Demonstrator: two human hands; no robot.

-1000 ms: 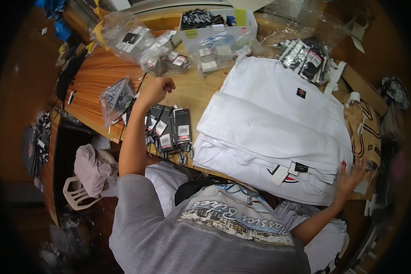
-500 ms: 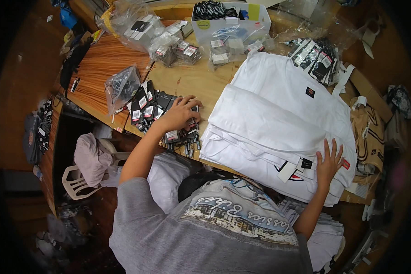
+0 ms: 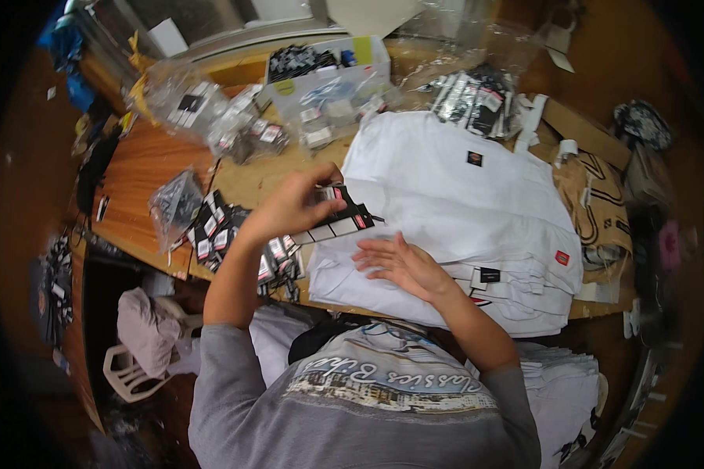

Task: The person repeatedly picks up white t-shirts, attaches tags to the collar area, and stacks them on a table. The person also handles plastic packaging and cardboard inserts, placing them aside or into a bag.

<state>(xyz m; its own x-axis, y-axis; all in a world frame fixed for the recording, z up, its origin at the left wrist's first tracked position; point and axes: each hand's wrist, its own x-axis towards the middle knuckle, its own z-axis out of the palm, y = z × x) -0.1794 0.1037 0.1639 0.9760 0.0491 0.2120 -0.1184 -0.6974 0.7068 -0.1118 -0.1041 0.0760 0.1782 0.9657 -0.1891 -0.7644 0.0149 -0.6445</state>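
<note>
L hand (image 3: 299, 205) closed on blk tags (image 3: 353, 213), tags held over L side of folded wht shirts (image 3: 454, 195), R hand (image 3: 408, 271) spread wide above shirts' near edge, tag pile (image 3: 211, 230) on wood table (image 3: 246, 176) at L.

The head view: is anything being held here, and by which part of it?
Yes: the left grip pinches black tags by their left side, leaving the right ends sticking out free. The right grip is open and looks empty.
</note>
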